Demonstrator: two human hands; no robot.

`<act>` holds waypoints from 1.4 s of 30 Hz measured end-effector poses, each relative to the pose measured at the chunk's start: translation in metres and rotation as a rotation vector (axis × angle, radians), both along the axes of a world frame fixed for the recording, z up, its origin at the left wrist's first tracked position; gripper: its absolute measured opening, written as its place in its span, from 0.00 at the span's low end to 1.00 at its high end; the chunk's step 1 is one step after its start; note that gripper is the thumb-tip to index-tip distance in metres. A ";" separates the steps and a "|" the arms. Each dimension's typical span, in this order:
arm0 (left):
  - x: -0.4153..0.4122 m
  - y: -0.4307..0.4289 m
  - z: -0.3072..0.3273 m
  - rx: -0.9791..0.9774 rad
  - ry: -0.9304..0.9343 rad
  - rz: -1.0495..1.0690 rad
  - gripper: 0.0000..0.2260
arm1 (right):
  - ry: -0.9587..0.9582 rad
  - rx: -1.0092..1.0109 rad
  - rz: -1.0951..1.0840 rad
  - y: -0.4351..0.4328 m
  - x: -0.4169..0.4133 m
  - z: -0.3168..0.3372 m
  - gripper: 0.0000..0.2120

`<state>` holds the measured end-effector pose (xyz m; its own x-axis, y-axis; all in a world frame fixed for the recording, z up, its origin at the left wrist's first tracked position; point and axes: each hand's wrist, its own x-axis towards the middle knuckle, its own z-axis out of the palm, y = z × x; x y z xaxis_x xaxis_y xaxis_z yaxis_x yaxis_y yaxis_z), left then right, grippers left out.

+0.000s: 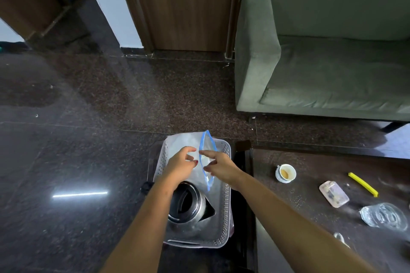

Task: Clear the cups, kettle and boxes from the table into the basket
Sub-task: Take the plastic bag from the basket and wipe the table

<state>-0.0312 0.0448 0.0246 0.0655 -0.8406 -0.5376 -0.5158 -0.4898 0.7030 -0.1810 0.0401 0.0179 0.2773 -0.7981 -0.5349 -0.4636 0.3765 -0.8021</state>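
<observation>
Both hands, left hand (180, 165) and right hand (218, 165), pinch the bag (207, 157) upright over the basket's (225, 201) far end; kettle (188, 204) near end

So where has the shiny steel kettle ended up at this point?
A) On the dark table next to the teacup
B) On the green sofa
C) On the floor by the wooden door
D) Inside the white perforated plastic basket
D: the shiny steel kettle sits inside the white perforated plastic basket, which stands beside the dark table, beneath the person's left forearm.
</observation>
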 end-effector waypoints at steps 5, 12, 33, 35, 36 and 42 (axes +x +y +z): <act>0.000 0.017 0.024 -0.131 0.071 0.055 0.28 | -0.167 -0.094 -0.089 0.004 0.002 0.047 0.21; -0.025 0.026 0.076 -0.503 -0.068 0.054 0.19 | -0.320 -0.220 -0.252 0.030 -0.003 0.098 0.22; -0.129 0.097 0.126 -0.936 0.153 -0.355 0.15 | 0.787 -0.207 -0.193 0.072 -0.078 0.145 0.15; -0.130 0.098 0.127 -0.938 0.156 -0.370 0.15 | 0.875 -0.206 -0.177 0.075 -0.081 0.147 0.10; -0.129 0.098 0.126 -0.940 0.159 -0.368 0.15 | 0.877 -0.181 -0.205 0.075 -0.081 0.147 0.11; -0.127 0.095 0.125 -1.021 0.104 -0.357 0.14 | 0.677 -0.203 -0.376 0.078 -0.081 0.140 0.14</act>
